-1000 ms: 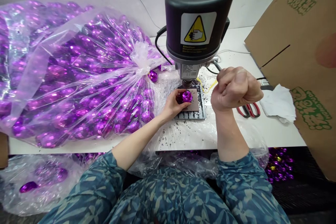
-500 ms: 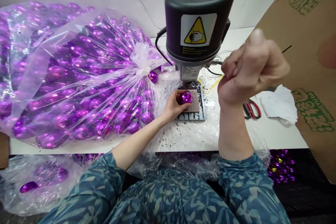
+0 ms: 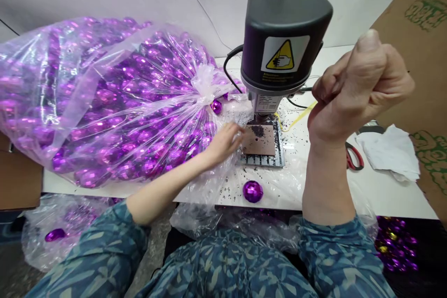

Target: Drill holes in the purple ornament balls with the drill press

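Observation:
My left hand, a little blurred, hovers with loosely bent fingers and nothing in it, at the left edge of the brown board on the drill press's metal base. A faceted purple ball lies on the table in front of the base. My right hand is raised in a fist on the lever of the drill press; the grip itself is hidden by the fingers. Dark shavings lie on the board around a small hole.
A big tied clear bag of purple balls fills the left side. Red-handled scissors and white paper lie at right, beside a tall cardboard box. More purple balls are below the table's right edge.
My left hand has let go of the purple ball and drawn back left. The ball now lies at the table's front. The view has shifted; my right hand stays in a fist.

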`<state>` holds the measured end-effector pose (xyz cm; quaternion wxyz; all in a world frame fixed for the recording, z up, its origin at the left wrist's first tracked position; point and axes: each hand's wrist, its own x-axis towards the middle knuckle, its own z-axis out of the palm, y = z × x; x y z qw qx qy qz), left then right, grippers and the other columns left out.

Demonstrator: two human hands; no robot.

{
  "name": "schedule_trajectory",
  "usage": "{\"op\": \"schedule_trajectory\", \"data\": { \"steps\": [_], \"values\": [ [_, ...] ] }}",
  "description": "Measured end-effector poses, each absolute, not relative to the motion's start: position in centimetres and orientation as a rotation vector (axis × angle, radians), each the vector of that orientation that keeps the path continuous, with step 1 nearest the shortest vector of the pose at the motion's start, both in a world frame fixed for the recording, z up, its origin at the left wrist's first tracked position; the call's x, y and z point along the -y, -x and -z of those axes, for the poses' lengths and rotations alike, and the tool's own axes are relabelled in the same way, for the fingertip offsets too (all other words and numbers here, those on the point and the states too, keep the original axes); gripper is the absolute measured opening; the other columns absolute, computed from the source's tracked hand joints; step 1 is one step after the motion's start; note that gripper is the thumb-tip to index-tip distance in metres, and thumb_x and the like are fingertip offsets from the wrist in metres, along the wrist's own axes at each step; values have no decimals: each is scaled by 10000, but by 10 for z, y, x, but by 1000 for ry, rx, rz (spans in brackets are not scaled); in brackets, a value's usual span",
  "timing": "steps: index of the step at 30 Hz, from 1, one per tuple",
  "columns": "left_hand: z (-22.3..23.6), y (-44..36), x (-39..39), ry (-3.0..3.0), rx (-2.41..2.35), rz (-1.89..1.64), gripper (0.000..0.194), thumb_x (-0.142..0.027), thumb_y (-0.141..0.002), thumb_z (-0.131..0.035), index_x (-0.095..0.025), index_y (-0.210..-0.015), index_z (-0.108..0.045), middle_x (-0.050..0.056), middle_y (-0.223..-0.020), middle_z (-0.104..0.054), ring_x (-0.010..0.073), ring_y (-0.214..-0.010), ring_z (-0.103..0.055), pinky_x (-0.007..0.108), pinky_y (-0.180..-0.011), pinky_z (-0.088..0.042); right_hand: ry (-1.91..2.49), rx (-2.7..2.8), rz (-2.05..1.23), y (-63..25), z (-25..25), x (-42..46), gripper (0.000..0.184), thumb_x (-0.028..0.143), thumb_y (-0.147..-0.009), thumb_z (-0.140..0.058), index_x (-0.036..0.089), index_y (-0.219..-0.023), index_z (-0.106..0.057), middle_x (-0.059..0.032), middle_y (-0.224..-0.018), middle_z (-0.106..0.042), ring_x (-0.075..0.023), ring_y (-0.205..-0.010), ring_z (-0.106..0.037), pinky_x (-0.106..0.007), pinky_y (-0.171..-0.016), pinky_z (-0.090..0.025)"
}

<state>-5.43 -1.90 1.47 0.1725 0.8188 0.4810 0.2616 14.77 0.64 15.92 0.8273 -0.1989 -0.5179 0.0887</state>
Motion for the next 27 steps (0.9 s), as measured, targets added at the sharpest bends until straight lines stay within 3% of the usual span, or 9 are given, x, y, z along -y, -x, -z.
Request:
{"op": "schedule_trajectory", "data": {
  "steps": [4, 8, 12, 16, 18, 21, 27],
  "values": [
    [-35, 62, -61, -2220, -2085, -271, 346, -43, -991, -521, -122, -1304, -645, 241, -1403, -619, 386, -1344, -624, 542, -1112, -521, 405, 1080, -183, -148, -159, -8, 547, 352, -984, -635, 190, -567, -320, 73, -471, -333, 7, -401, -337, -208, -442, -217],
    [-38, 68, -89, -2141, -2175, -26, 463, 17, -933, -496, -136, -1345, -643, 256, -1488, -558, 397, -1303, -668, 527, -1068, -548, 425, 1093, -175, -149, -156, -9, 553, 403, -988, -628, 193, -568, -336, 78, -468, -334, 2, -400, -335, -204, -442, -233],
    [-32, 72, -70, -2189, -1959, -435, 475, -100, -868, -691, -160, -1334, -618, 211, -1384, -619, 392, -1294, -648, 539, -1110, -519, 425, 1088, -160, -148, -155, -8, 557, 416, -989, -623, 190, -569, -336, 76, -468, -344, 2, -402, -331, -212, -448, -229],
    [-26, 68, -32, -1884, -1447, -926, 514, -247, -829, -783, -183, -1296, -580, 101, -1179, -697, 225, -967, -703, 392, -907, -598, 435, 1091, -146, -147, -154, -7, 563, 455, -983, -615, 191, -579, -325, 78, -480, -356, 8, -408, -322, -218, -470, -257],
    [-22, 65, -15, -1736, -1212, -958, 490, -292, -841, -788, -184, -1281, -601, 80, -1139, -715, 178, -904, -693, 347, -871, -594, 472, 1103, -135, -148, -154, -7, 568, 488, -989, -586, 192, -588, -315, 81, -489, -357, 14, -417, -333, -211, -494, -281],
    [-14, 58, 0, -1625, -1026, -940, 487, -329, -874, -788, -189, -1306, -611, 90, -1157, -729, 180, -975, -706, 349, -927, -589, 503, 1104, -133, -147, -153, -7, 581, 521, -986, -572, 196, -594, -293, 84, -488, -346, 14, -418, -333, -209, -496, -281],
    [0, 47, 4, -1687, -1102, -905, 395, -359, -912, -764, -192, -1248, -640, 88, -1148, -748, 160, -898, -694, 307, -809, -591, 499, 1057, -140, -143, -157, -5, 622, 637, -928, -575, 226, -596, -248, 75, -469, -297, -21, -399, -279, -270, -444, -258]
  ]
}}
